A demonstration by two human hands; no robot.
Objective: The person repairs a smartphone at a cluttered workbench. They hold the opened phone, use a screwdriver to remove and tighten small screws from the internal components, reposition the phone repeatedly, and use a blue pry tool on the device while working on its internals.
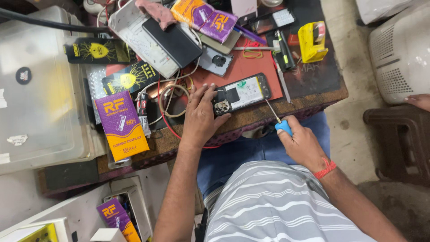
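An opened smartphone lies back-up on a red work mat, its insides exposed. My left hand rests on the phone's left end, fingers spread, pressing it down. My right hand grips a screwdriver with a blue handle; its thin shaft points up-left and the tip touches the phone's lower right edge. A red thread band circles my right wrist.
Purple-and-orange boxes lie at left, beside coiled cables. Other phones, a yellow tool, tweezers and pens crowd the bench's far side. A clear plastic bin stands at far left. A brown stool is to the right.
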